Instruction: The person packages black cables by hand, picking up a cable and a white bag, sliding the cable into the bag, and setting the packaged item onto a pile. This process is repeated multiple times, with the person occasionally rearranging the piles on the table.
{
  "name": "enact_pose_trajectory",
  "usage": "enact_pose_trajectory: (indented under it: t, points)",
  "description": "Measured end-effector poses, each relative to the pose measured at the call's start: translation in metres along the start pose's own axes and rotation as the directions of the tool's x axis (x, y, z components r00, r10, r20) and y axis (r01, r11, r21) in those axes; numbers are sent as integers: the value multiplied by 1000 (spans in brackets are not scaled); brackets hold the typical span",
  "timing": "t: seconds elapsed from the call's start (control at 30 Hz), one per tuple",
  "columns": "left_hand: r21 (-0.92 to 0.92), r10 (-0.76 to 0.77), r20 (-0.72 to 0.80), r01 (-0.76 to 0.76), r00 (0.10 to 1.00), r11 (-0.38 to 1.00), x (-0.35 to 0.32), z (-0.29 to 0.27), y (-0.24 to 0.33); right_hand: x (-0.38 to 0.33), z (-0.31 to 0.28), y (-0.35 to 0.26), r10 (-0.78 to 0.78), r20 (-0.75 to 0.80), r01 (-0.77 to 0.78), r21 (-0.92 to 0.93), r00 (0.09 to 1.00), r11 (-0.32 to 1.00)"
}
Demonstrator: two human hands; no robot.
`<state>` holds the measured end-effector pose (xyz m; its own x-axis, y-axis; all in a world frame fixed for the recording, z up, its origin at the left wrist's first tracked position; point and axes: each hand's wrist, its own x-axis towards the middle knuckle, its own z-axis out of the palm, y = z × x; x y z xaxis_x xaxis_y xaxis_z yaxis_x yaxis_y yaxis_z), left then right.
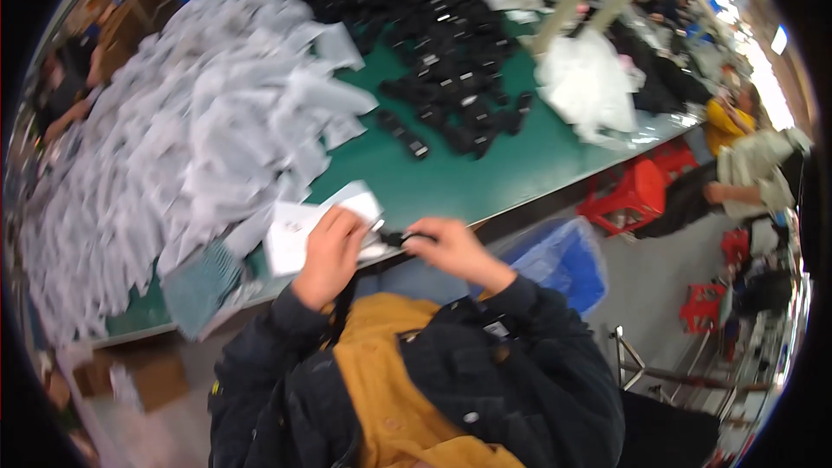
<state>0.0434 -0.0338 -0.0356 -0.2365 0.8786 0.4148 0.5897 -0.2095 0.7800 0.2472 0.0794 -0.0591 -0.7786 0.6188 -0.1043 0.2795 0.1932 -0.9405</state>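
Close to the table's near edge, my right hand (451, 249) is closed, its fingers pinching a short black strap-like piece (394, 238). My left hand (329, 251) is closed too, at the other end of the piece, where something small and pale shows by the fingertips. A dark strip hangs under my left hand; whether it belongs to the same piece I cannot tell. White paper sheets (286, 238) with some marks lie beneath and beside my left hand. Beyond both hands, a single black bundle (403, 134) with a pale label rests on the green tabletop (425, 186).
A large heap of whitish translucent bags (217, 95) covers the table's left. Black labelled bundles (451, 61) pile up at the back. A white plastic bag (589, 82) sits right. Past the edge stand a lined blue bin (563, 264), red stools (628, 195) and another person (754, 169).
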Motion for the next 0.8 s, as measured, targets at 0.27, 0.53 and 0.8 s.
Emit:
enact_pose_trajectory:
  t: [0.27, 0.53, 0.8]
  points:
    - [159, 182, 100, -197, 978, 967, 1, -9, 32, 6, 16, -17, -428, -98, 379, -321, 898, 868]
    - [115, 113, 110, -126, 987, 985, 12, -19, 27, 17, 23, -30, -570, -154, 556, -124, 807, 822]
    - [-616, -245, 73, 237, 967, 751, 39, -38, 8, 35, 12, -78, -633, -239, 636, -74, 736, 768]
